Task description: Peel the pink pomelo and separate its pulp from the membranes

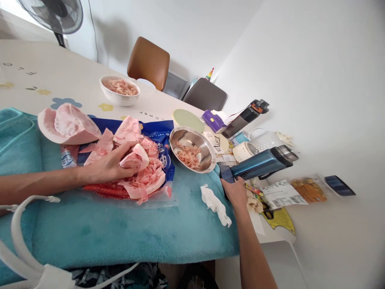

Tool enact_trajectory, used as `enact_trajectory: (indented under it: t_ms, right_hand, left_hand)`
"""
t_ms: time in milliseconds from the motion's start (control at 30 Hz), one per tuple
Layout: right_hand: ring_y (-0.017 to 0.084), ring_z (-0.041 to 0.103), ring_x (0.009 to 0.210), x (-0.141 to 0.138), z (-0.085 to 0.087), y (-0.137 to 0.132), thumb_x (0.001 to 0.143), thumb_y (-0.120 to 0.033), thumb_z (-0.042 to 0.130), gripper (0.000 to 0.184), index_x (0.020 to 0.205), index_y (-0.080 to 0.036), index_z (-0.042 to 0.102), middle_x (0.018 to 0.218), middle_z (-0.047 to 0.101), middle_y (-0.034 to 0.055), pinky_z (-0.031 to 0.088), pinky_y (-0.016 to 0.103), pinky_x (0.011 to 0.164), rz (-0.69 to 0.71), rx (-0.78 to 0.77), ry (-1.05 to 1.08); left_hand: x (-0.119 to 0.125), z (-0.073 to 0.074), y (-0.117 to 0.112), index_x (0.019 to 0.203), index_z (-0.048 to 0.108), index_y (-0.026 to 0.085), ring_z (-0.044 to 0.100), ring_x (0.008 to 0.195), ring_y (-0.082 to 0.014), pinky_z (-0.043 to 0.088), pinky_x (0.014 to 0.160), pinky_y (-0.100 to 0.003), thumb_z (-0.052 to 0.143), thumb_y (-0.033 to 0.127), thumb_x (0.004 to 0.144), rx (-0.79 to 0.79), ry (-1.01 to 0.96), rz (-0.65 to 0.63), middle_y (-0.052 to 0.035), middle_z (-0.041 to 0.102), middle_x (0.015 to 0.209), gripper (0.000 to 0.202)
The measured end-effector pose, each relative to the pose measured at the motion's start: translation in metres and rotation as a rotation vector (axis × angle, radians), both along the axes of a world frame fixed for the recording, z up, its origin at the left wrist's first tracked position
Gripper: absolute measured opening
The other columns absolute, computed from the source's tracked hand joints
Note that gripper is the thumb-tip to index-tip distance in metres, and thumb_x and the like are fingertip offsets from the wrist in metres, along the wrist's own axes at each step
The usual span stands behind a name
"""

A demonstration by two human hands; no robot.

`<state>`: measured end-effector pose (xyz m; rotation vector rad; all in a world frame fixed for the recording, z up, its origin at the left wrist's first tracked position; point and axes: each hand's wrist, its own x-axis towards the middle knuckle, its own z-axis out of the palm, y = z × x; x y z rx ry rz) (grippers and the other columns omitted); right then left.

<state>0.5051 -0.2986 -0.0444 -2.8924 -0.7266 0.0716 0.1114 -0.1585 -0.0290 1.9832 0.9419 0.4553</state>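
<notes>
My left hand (117,162) is closed around a piece of pink pomelo (137,157) with thick pale pith. Below it, a heap of pomelo peel and membrane scraps (152,176) lies on a blue and red plastic bag (164,148). A large hollow pomelo rind (69,124) rests at the bag's left end. My right hand (236,194) grips the near end of a dark phone (227,174) at the right edge of the teal towel (126,233); its fingertips are partly hidden. Beside the scraps, a steel bowl (207,154) holds loose pomelo pulp (188,155).
A white bowl (120,99) full of pulp stands farther back. Crumpled tissue (215,204) lies on the towel. To the right are a blue bottle (258,163), a dark bottle (243,120), a purple tissue pack (214,119) and scissors (267,210). A white cable-like frame (22,241) crosses the lower left.
</notes>
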Motion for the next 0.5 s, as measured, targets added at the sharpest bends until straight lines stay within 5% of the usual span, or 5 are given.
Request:
enact_trajectory:
  t_ms: [233, 500]
  right_hand:
    - [0.038, 0.042, 0.138, -0.014, -0.006, -0.009, 0.079, -0.044, 0.06, 0.092, 0.149, 0.002, 0.021, 0.148, 0.043, 0.0287, 0.033, 0.044, 0.114, 0.014, 0.198, -0.126]
    - [0.04, 0.044, 0.13, -0.03, 0.004, -0.024, 0.077, -0.047, 0.066, 0.091, 0.145, -0.002, 0.024, 0.137, 0.048, 0.0281, 0.033, 0.052, 0.112, 0.102, 0.516, -0.402]
  left_hand:
    - [0.001, 0.001, -0.001, 0.137, 0.038, 0.014, 0.057, 0.095, -0.0204, 0.044, 0.088, -0.028, 0.056, 0.043, 0.084, 0.02, 0.009, 0.001, -0.0029, 0.062, 0.11, 0.063]
    - [-0.001, -0.012, 0.004, 0.137, 0.038, 0.016, 0.057, 0.093, -0.0204, 0.044, 0.09, -0.031, 0.058, 0.043, 0.083, 0.042, -0.012, 0.011, -0.0011, 0.064, 0.104, 0.063]
